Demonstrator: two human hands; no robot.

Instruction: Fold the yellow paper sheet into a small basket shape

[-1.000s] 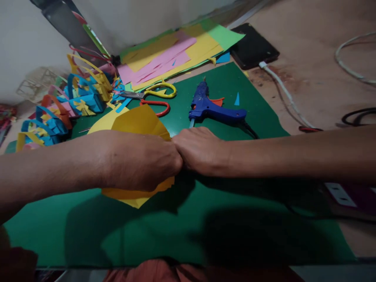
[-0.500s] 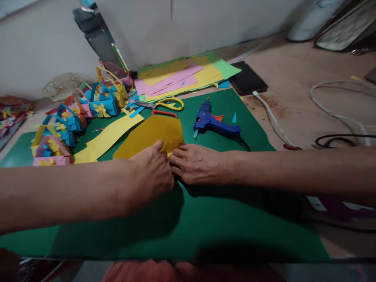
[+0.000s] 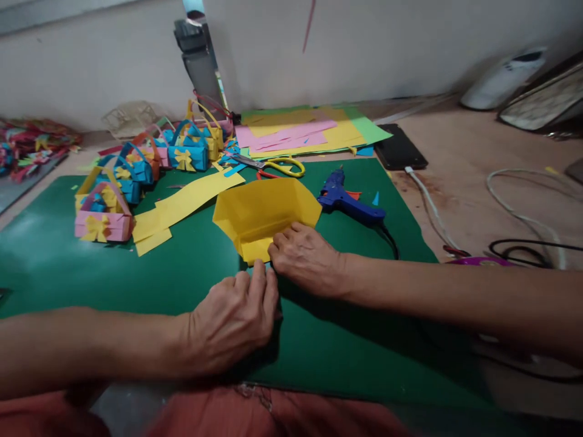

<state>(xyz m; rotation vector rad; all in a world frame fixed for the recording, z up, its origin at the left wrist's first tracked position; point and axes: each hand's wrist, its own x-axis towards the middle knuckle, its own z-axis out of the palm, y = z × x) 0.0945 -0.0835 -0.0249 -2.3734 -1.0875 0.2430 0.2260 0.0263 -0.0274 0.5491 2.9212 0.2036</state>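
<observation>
A folded yellow paper piece (image 3: pixel 262 212) lies on the green mat (image 3: pixel 54 267) near the middle. My right hand (image 3: pixel 307 258) presses on its near right corner with the fingers bent over the paper. My left hand (image 3: pixel 234 318) lies flat on the mat just below the paper, fingertips touching its near edge. A long yellow paper strip (image 3: pixel 182 203) lies to the left of the folded piece.
A blue glue gun (image 3: pixel 348 200) lies right of the paper, its cord trailing right. Yellow-handled scissors (image 3: pixel 277 164) and a stack of coloured sheets (image 3: pixel 305 130) are behind. Several small paper baskets (image 3: pixel 136 170) stand at the left. A black phone (image 3: pixel 401 149) with a white cable is at the right.
The view has tilted up and the paper now lies flatter and further from me. My left hand has slid back off the paper toward me; my right hand stays on its corner.
</observation>
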